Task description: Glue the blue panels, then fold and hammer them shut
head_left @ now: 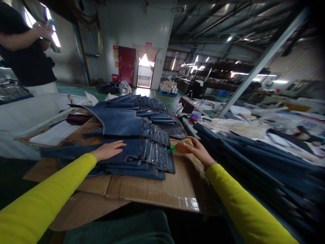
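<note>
A stack of blue fabric pieces [119, 123], apron-like with dark edging and a black strap across, lies on flattened cardboard [152, 189]. My left hand [109, 150] rests flat on the top piece, fingers stretched out. Toward the stack's right end, the layers fan out in strips [154, 145] with dark, shiny marks. My right hand [199, 152] is closed around a rounded brown thing [185, 145], just right of these strips. A small bright green bit [173, 148] shows at its left tip; its exact kind I cannot tell.
More blue pieces [254, 159] are piled on the right, close to my right forearm. Behind them stands a bottle with a red label [195, 116]. A white bin [15, 122] is on the left, near a standing person [25, 61]. A slanted metal post [264, 64] rises at right.
</note>
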